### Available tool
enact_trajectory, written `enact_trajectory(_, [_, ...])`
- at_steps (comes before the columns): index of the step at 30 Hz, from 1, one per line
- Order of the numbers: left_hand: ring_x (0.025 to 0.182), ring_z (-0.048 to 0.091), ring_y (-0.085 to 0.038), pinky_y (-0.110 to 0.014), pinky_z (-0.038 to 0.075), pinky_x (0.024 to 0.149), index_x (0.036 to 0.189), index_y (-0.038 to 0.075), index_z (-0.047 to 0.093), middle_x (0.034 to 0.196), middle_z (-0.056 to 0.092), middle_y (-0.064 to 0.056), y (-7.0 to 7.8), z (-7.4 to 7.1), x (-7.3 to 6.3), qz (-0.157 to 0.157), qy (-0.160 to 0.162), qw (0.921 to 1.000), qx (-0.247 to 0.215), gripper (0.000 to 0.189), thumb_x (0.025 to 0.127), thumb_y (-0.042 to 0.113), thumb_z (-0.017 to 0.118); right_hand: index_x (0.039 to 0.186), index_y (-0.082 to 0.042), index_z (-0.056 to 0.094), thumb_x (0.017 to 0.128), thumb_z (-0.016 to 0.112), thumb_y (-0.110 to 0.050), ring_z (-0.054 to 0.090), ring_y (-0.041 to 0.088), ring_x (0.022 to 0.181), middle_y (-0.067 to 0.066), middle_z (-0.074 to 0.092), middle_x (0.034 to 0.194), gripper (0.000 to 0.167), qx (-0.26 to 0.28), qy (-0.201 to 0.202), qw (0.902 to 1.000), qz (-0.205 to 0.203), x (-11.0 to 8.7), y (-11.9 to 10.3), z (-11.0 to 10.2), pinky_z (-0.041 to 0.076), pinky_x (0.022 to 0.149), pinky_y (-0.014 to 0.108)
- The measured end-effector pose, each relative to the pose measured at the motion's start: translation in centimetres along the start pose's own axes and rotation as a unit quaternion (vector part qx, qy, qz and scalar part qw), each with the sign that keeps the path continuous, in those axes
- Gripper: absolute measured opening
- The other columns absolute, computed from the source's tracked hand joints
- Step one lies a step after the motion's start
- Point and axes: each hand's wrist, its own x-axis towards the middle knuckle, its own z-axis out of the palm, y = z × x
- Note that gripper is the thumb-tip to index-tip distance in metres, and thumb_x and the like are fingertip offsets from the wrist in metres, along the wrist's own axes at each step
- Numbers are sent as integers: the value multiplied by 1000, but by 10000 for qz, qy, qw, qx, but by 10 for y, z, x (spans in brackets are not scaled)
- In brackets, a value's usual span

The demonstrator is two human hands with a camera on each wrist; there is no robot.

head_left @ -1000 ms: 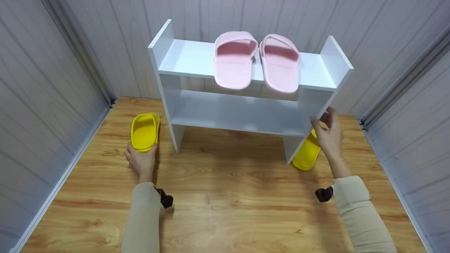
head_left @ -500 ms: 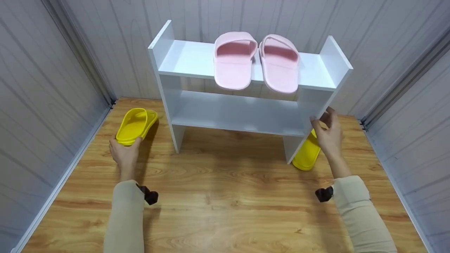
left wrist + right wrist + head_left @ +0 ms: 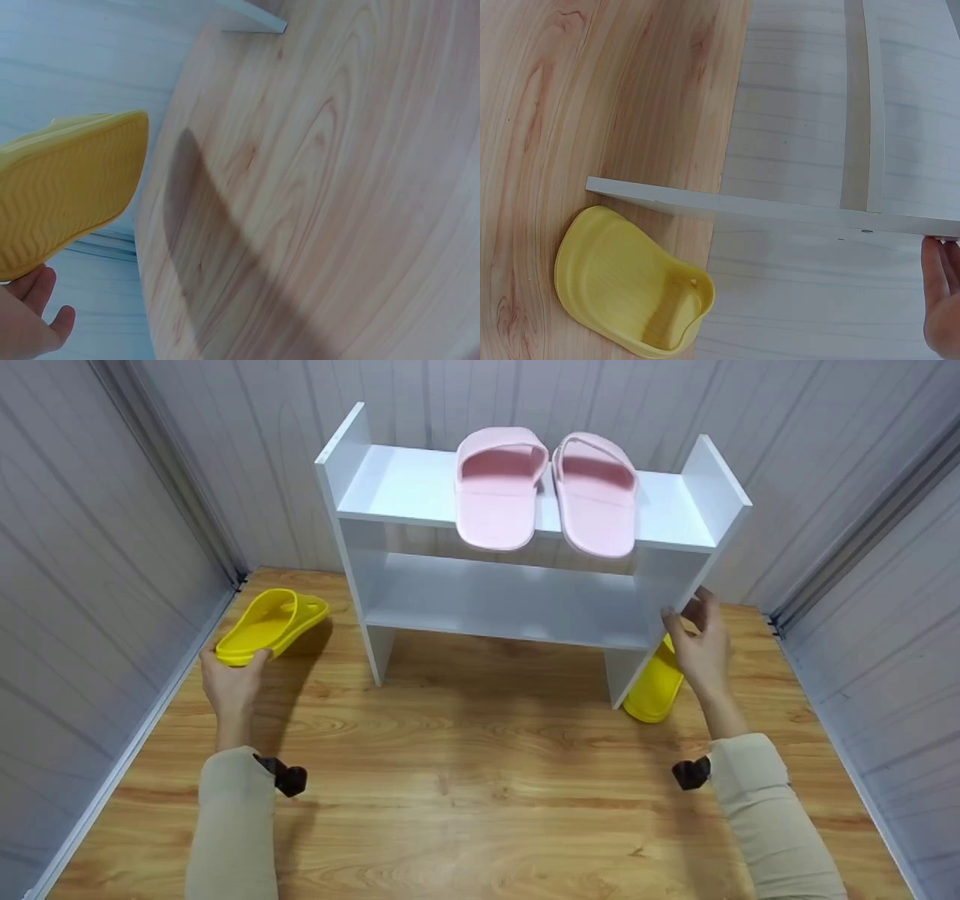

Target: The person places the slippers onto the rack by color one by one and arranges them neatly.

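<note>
A yellow slipper (image 3: 262, 626) is raised off the floor at the left, its heel held in my left hand (image 3: 234, 686) with the thumb on the near side. In the left wrist view, the ridged sole (image 3: 71, 187) shows, and a shadow falls apart from it. My right hand (image 3: 703, 652) grips the right side panel of the white shoe rack (image 3: 495, 592), thumb at the front edge and fingers on the outer face. Below that hand, the other yellow slipper (image 3: 654, 686) lies on the floor against the panel, partly hidden by it in the head view.
Two pink slippers (image 3: 499, 499) sit side by side on the top shelf, heels overhanging its front edge. Walls close in the wooden floor (image 3: 465, 795) on the left, right and back. The left panel's foot stands between the left hand and the rack's middle.
My left hand has carried its yellow slipper leftward, and the slipper has turned so that its toe points right. The right hand, rack and other slippers have stayed in place.
</note>
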Motion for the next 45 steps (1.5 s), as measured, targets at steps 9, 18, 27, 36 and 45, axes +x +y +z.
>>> enact_trajectory(9, [89,43,-16,-25,40,72,138,11,15,121,37,-11,8,-18,4,-187,-413,9987,224,79,78,36,60,130,-15,38,86,56,-30,48,18,105,8,50,118,50,-66,4,10000,65,1,-1,0,42,84,38])
enact_trajectory(18, [104,38,-22,-34,34,85,137,8,17,125,37,-13,17,-29,2,60,-609,9965,566,76,80,40,56,130,-14,37,86,56,-28,47,19,105,9,50,118,50,-8,-27,10000,20,1,-1,1,42,84,38])
enact_trajectory(27, [91,39,-20,-29,34,72,137,8,17,118,38,-12,27,-44,2,309,-686,9942,774,72,82,40,52,129,-14,39,86,57,-24,49,18,102,11,53,112,48,-65,45,9999,-95,1,0,2,44,82,37])
enact_trajectory(36, [89,38,-22,-29,32,71,134,-1,19,113,38,-15,35,-60,0,803,-1302,9840,909,66,86,35,46,129,-14,38,86,57,-26,49,18,102,10,52,114,49,-12,36,9999,-129,1,0,1,44,81,37])
enact_trajectory(45, [92,38,-23,-33,31,75,132,-1,22,111,37,-14,36,-70,-3,1218,-2030,9679,840,58,88,29,45,130,-13,38,86,56,-26,48,19,103,9,51,116,49,-52,34,9999,-131,0,0,0,43,83,38])
